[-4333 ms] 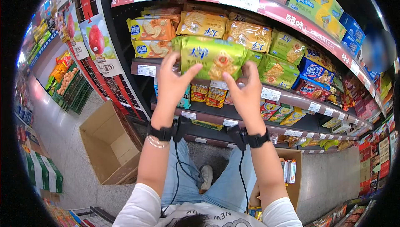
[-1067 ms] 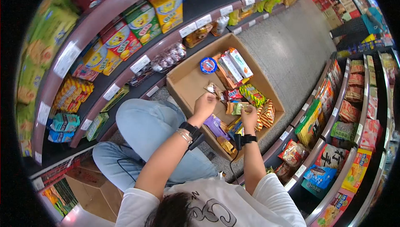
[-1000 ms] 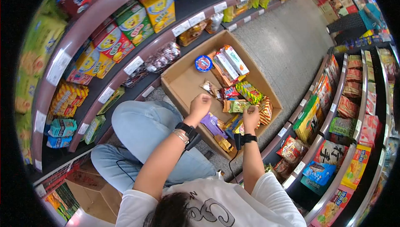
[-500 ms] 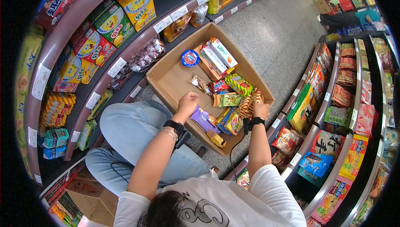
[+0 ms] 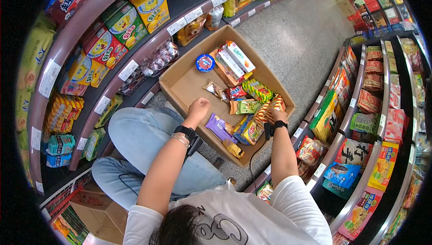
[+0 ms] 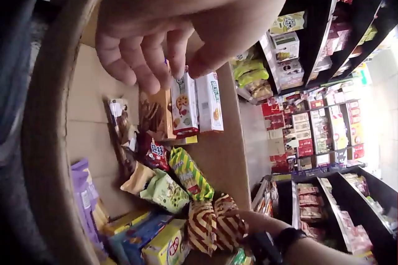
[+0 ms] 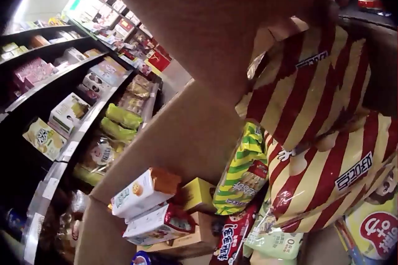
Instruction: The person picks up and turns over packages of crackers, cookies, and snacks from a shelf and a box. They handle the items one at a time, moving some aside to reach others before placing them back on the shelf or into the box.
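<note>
An open cardboard carton holds assorted snacks. My right hand is at its near right corner. In the right wrist view its fingers pinch the top of a red-and-cream striped snack bag; a second striped bag lies against it. Over the carton's near left side, my left hand hovers with loosely bent fingers and nothing in them. Below it lie a purple packet and a small brown-and-white packet. A green packet and a yellow-green striped bag sit mid-carton.
A blue-lidded tub and white biscuit boxes stand at the carton's far end. Stocked shelves run along the left, with another rack on the right. Grey aisle floor stretches beyond.
Earlier both hands held a green cracker pack at the shelf; then the view turned to the carton. My right hand moved from the green packet to the striped bag; my left hand drew back leftward.
</note>
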Tool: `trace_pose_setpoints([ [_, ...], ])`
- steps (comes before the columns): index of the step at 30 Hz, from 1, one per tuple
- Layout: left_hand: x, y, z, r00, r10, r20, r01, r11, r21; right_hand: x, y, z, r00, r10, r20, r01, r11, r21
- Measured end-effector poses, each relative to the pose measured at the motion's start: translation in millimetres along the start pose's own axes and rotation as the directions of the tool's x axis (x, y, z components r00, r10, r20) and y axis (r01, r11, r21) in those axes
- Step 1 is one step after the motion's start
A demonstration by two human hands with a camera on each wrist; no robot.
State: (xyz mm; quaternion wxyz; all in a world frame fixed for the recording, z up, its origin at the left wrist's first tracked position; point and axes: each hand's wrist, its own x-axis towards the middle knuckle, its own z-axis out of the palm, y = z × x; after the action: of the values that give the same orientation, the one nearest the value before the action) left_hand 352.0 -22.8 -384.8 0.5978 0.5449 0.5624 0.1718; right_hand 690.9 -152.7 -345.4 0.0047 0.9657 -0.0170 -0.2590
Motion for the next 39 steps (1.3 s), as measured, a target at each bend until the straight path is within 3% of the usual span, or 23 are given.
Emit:
trace_pose_setpoints([
  [3, -2, 2, -5, 1.0, -0.022, 0.004, 0.022, 1.0, -0.013, -27, 6, -9, 0.995, -0.01, -0.097, 0.018, 0.996, 0.083],
  [7, -2, 4, -8, 0.999, 0.009, 0.034, -0.005, 0.993, -0.118, -64, 7, -27, 0.952, -0.25, -0.177, 0.258, 0.966, 0.022],
  [8, -3, 5, -8, 0.998, -0.018, 0.068, 0.028, 0.988, -0.152, -65, 10, -26, 0.895, -0.409, -0.176, 0.42, 0.907, 0.028],
  [10, -18, 37, -14, 0.989, -0.065, 0.132, 0.093, 0.971, -0.218, -68, 16, -26, 0.702, -0.69, -0.178, 0.706, 0.708, 0.04],
  [12, -28, 58, -20, 0.988, -0.057, 0.145, 0.098, 0.949, -0.298, -98, 7, -37, 0.449, -0.879, -0.159, 0.89, 0.424, 0.17],
  [13, -33, 67, -23, 0.987, -0.052, 0.15, 0.101, 0.936, -0.338, -115, 1, -42, 0.371, -0.923, -0.102, 0.919, 0.349, 0.183],
  [16, -48, 91, -39, 0.941, -0.256, 0.223, 0.324, 0.874, -0.362, -173, -20, -62, 0.117, -0.991, 0.07, 0.962, 0.13, 0.24],
  [20, -34, 68, -47, 0.846, -0.03, 0.533, 0.399, 0.698, -0.595, -215, -49, -60, -0.154, -0.984, 0.094, 0.962, -0.128, 0.239],
  [23, -41, 73, -53, 0.914, 0.018, 0.405, 0.302, 0.636, -0.71, -228, -67, -57, -0.201, -0.979, -0.024, 0.977, -0.202, 0.06],
  [25, -39, 71, -54, 0.967, 0.065, 0.248, 0.171, 0.555, -0.814, -222, -73, -41, -0.003, -0.985, -0.17, 0.984, -0.033, 0.173],
  [26, -38, 71, -58, 0.969, 0.041, 0.244, 0.182, 0.548, -0.817, -218, -76, -33, 0.1, -0.967, -0.235, 0.97, 0.043, 0.238],
  [27, -39, 74, -63, 0.97, 0.02, 0.241, 0.193, 0.54, -0.82, -224, -78, -31, 0.262, -0.943, -0.207, 0.916, 0.174, 0.362],
  [28, -39, 75, -65, 0.971, -0.001, 0.24, 0.204, 0.531, -0.823, -221, -79, -20, 0.349, -0.929, -0.12, 0.798, 0.228, 0.558],
  [30, -45, 81, -62, 0.975, 0.053, 0.216, 0.163, 0.494, -0.854, -220, -84, 1, 0.449, -0.888, 0.101, 0.44, 0.318, 0.839],
  [31, -49, 84, -62, 0.971, 0.081, 0.225, 0.155, 0.501, -0.851, -227, -82, 4, 0.451, -0.876, 0.172, 0.313, 0.336, 0.889],
  [32, -53, 88, -62, 0.967, 0.109, 0.232, 0.146, 0.509, -0.849, -230, -85, 2, 0.357, -0.906, 0.227, 0.266, 0.331, 0.905],
  [34, -63, 99, -68, 0.966, 0.076, 0.246, 0.148, 0.617, -0.773, -255, -85, -10, 0.402, -0.902, 0.16, 0.183, 0.25, 0.951],
  [37, -75, 115, -83, 0.97, 0.041, 0.239, 0.123, 0.764, -0.633, -267, -83, -21, 0.362, -0.918, 0.164, 0.125, 0.222, 0.967],
  [39, -87, 124, -91, 0.983, 0.112, 0.146, 0.043, 0.63, -0.776, -280, -81, -27, 0.277, -0.953, 0.122, 0.224, 0.188, 0.956],
])
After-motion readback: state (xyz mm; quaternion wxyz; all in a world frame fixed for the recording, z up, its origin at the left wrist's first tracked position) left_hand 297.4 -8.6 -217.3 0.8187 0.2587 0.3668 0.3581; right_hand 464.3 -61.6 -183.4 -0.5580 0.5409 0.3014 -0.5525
